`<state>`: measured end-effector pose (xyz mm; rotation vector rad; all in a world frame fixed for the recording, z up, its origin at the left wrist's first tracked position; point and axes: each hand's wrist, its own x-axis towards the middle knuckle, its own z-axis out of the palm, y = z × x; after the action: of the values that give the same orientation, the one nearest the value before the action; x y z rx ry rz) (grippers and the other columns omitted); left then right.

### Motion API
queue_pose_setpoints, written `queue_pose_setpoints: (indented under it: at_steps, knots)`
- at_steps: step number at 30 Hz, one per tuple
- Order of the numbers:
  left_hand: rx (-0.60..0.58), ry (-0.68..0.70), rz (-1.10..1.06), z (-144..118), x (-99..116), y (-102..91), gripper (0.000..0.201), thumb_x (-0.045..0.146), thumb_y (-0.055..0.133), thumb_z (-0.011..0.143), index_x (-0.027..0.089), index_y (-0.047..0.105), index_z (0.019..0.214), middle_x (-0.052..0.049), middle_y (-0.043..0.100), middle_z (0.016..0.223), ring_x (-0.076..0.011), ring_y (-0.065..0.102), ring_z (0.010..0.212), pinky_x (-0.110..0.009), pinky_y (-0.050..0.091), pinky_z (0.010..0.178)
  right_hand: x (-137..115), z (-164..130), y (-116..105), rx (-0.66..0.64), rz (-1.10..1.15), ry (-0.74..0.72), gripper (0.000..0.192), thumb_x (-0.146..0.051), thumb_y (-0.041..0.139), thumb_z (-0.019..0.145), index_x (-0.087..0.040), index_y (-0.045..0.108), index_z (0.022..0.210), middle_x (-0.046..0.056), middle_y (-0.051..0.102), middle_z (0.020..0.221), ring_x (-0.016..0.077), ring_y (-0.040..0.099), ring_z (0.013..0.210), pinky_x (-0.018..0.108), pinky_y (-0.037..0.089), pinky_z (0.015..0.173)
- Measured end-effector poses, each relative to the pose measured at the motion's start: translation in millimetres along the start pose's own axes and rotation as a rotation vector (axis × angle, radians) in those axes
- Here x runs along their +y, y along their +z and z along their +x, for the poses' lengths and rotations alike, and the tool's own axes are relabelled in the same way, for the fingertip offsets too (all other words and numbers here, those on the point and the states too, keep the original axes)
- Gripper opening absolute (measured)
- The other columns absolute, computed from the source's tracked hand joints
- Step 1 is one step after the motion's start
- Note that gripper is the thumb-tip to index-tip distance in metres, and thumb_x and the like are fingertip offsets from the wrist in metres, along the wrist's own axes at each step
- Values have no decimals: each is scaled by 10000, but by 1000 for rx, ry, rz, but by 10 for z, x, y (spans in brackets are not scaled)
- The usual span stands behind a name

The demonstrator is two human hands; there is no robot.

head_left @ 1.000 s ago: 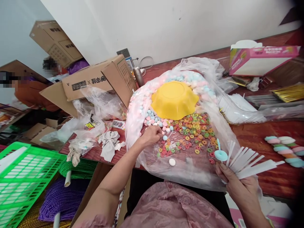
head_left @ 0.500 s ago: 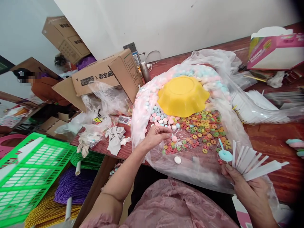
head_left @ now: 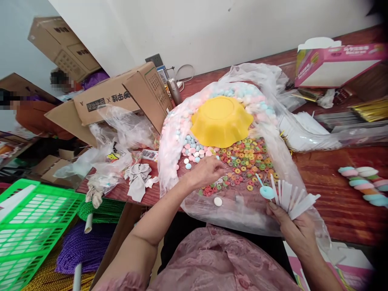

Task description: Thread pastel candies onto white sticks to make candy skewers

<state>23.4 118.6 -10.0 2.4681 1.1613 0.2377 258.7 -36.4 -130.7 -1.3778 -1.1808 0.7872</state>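
Observation:
My right hand (head_left: 295, 230) is closed around a fan of white paper-like strips (head_left: 292, 196). By its thumb, a thin light-blue stick (head_left: 259, 180) stands up through a round blue marshmallow (head_left: 267, 192). My left hand (head_left: 209, 171) is low over the ring-shaped gummy candies (head_left: 242, 161), its fingers curled together and pointing down. Its fingertips are partly hidden, so I cannot see what they hold. An upturned yellow scalloped bowl (head_left: 221, 121) lies on pink, blue and white marshmallows (head_left: 194, 147). One white marshmallow (head_left: 218, 201) sits alone on the plastic sheet near me.
Clear plastic (head_left: 169, 169) surrounds the candies on the red-brown table (head_left: 327, 173). An open cardboard box (head_left: 115, 97) stands left, a pink-and-white carton (head_left: 333, 66) back right. Twisted marshmallow strings (head_left: 363, 182) lie right. A green basket (head_left: 33, 230) is lower left. Two people work beyond.
The view has turned, shifting the scene leftward. Relative to the table, my left hand has moved right, over the ring gummies. My right hand keeps its hold on the strips and blue marshmallow.

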Motion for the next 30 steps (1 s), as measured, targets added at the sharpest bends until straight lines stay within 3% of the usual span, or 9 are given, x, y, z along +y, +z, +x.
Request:
queue_pose_setpoints:
  at_steps: [4,7,11,16,21,24,30]
  knots:
    - [-52,-31,233,406,50,124,215,115,556,817,129,721,954,-149,670,1010,-274,604,993,-358,475,844,-64,30,10,-43,-30,-52,282,-395,617,888,-204,628,681,25,599,692,174,563,674,289,480,637]
    - [-70,-39,243,534,31,189,244,48,552,764,119,727,919,-173,663,1009,-303,598,1031,-385,476,877,-143,43,18,-41,-50,-86,280,-400,600,895,-208,626,693,24,607,688,179,573,671,298,483,645]
    - [-125,30,176,453,-4,178,154,111,581,779,148,728,809,-123,680,943,-255,619,937,-339,486,839,-170,46,22,-44,-68,-73,300,-434,597,889,-220,620,680,26,616,683,205,611,711,326,521,709]
    - [-121,47,75,301,-25,190,192,125,571,796,152,734,892,-94,713,929,-232,628,932,-319,472,867,-137,45,35,-42,-72,-91,284,-436,613,880,-233,625,682,24,633,707,225,634,768,368,536,828]
    - [-87,34,-18,295,-1,261,233,101,561,760,148,742,899,-58,724,840,-193,628,800,-284,476,775,-114,34,39,-64,-111,-155,153,-351,603,899,-233,691,860,31,691,852,229,658,855,340,526,829]
    - [-67,32,-60,319,23,255,254,71,535,732,145,750,846,-47,719,803,-176,621,758,-263,467,722,-127,29,35,-70,-124,-165,168,-348,597,903,-232,706,956,36,703,879,237,662,886,324,524,799]
    - [-8,-54,-77,379,-25,106,297,44,462,713,130,741,768,-47,696,727,-163,587,679,-259,442,665,-163,24,29,10,-71,-120,241,-397,609,885,-221,653,728,22,644,720,202,606,699,330,512,715]
